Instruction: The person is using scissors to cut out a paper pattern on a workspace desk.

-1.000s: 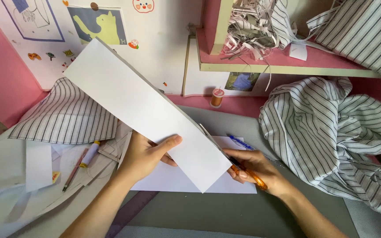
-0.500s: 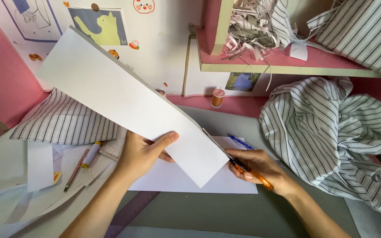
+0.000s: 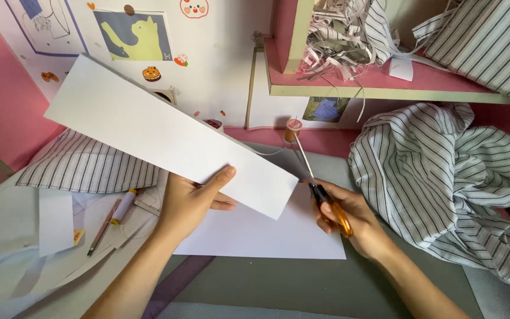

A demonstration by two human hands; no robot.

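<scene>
While left hand [image 3: 187, 204] pinches a lifted strip [image 3: 166, 136] | right hand [image 3: 349, 221] grips scissors [image 3: 320, 189] | sheet [image 3: 261, 233] lies mid-desk [image 3: 302, 289].

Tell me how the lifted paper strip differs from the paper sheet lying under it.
The strip is long and narrow, lifted at a slant in the left hand; the sheet is wider and lies flat on the desk. The strip reaches up over the striped cloth; the sheet stays between both hands. Both are plain white.

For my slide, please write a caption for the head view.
Left hand lifts a long white sheet while right hand holds orange-handled scissors.
</scene>
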